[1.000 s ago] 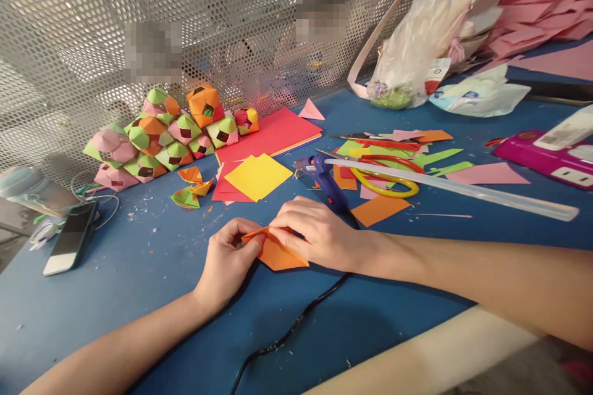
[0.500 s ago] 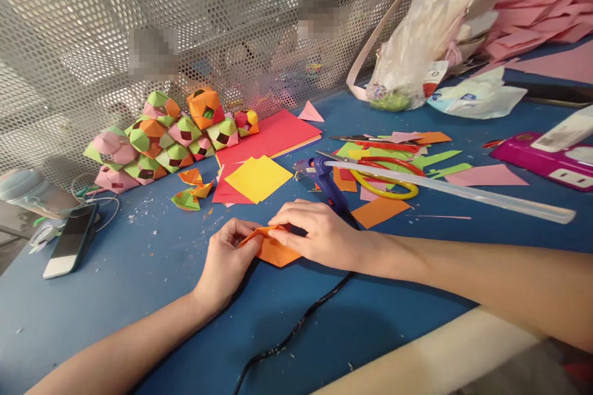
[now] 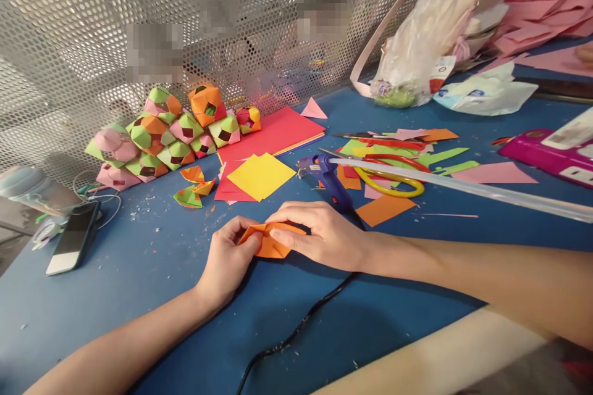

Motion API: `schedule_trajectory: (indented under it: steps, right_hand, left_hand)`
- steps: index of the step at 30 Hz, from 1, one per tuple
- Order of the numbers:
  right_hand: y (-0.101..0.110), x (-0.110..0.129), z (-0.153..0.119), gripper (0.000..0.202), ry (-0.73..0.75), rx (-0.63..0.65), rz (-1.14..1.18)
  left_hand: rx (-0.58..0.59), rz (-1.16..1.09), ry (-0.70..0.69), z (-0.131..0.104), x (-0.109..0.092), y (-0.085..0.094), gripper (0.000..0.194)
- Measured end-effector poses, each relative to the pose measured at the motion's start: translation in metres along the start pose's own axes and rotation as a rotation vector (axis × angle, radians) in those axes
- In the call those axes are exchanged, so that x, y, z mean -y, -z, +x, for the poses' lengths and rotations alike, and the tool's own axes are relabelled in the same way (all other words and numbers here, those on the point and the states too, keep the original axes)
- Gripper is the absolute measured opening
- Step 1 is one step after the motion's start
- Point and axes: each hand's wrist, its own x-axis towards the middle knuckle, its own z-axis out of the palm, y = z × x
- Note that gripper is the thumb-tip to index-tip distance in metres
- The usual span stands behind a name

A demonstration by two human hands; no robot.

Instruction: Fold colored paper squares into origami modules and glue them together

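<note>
An orange sheet of paper [image 3: 275, 249], partly folded, is pinched between my two hands just above the blue table. My left hand [image 3: 233, 254] grips its left end with thumb and fingers. On the right part of the paper, my right hand [image 3: 319, 236] presses with thumb and fingertips along the upper fold. The fingers cover some of the folds. Beyond my hands lie yellow square papers [image 3: 262, 176] on red sheets [image 3: 273, 129]. A blue glue gun [image 3: 334, 180] with a long clear glue stick rests just behind my right hand.
Folded paper balls [image 3: 151, 134] are stacked against the perforated metal screen. Small folded pieces [image 3: 194, 187] lie in front. Scissors [image 3: 393, 176] sit among paper scraps. A phone [image 3: 73, 239] and bottle [image 3: 37, 188] are left; a black cord [image 3: 296, 327] crosses the table near me.
The orange paper has tilted slightly, with its lower edge raised and more of its folded upper edge showing. Both hands keep their hold. The whole view has shifted a little.
</note>
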Motion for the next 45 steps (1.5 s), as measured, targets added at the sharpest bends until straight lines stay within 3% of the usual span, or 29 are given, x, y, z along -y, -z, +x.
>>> schedule_trajectory:
  steps: [4, 8, 13, 18, 23, 26, 28, 33, 35, 45]
  right_hand:
    - [-0.002, 0.002, -0.001, 0.016, -0.106, -0.051, -0.041]
    - [-0.004, -0.004, -0.001, 0.014, -0.161, -0.123, -0.048]
    - [0.0, -0.01, -0.001, 0.013, -0.056, -0.155, -0.126]
    - [0.0, -0.009, -0.002, 0.012, 0.049, -0.171, -0.13]
    - [-0.005, -0.007, -0.004, 0.026, -0.125, -0.196, -0.071]
    - [-0.007, -0.009, -0.004, 0.023, -0.174, -0.224, -0.015]
    - [-0.008, -0.01, -0.004, 0.018, -0.125, -0.234, -0.017]
    - [-0.007, -0.01, -0.006, 0.013, 0.233, -0.174, -0.144]
    - [-0.008, -0.01, -0.006, 0.014, 0.308, -0.146, -0.152]
    - [-0.009, -0.016, -0.004, 0.018, 0.256, -0.136, -0.147]
  left_hand:
    - [-0.071, -0.099, 0.004, 0.0, 0.004, 0.0, 0.006]
    - [-0.003, -0.151, 0.02, -0.002, 0.002, -0.002, 0.012]
    - [0.148, -0.16, 0.02, -0.005, -0.005, -0.003, 0.028]
    - [0.179, -0.021, 0.029, -0.006, -0.006, 0.0, 0.03]
    - [0.113, -0.025, 0.024, -0.006, -0.003, 0.0, 0.029]
    - [0.115, -0.05, 0.046, -0.007, -0.001, -0.003, 0.025]
    - [0.11, -0.051, 0.059, -0.008, 0.0, -0.005, 0.023]
    - [0.101, -0.039, 0.07, -0.006, 0.002, -0.005, 0.021]
    - [0.104, -0.05, 0.059, -0.006, 0.002, -0.004, 0.018]
    - [0.116, -0.115, 0.064, -0.005, 0.005, -0.003, 0.023]
